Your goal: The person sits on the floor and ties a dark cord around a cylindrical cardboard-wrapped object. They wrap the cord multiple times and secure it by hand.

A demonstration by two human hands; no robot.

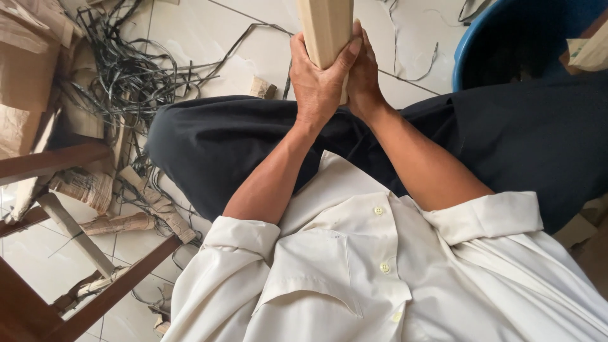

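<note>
Here, both hands, left hand [316, 79] and right hand [365, 76], clasp a pale, smooth, faceted wooden piece [326, 28].

Floor [209, 38] on my feed is pale glossy tile. A big tangle of dark flat strapping [126, 76] sits on it, with loose strands trailing off toward the blue tub [468, 57]. Just below the tangle there are torn cardboard scraps [126, 202], and beside those the dark wooden chair legs [95, 304].
</note>
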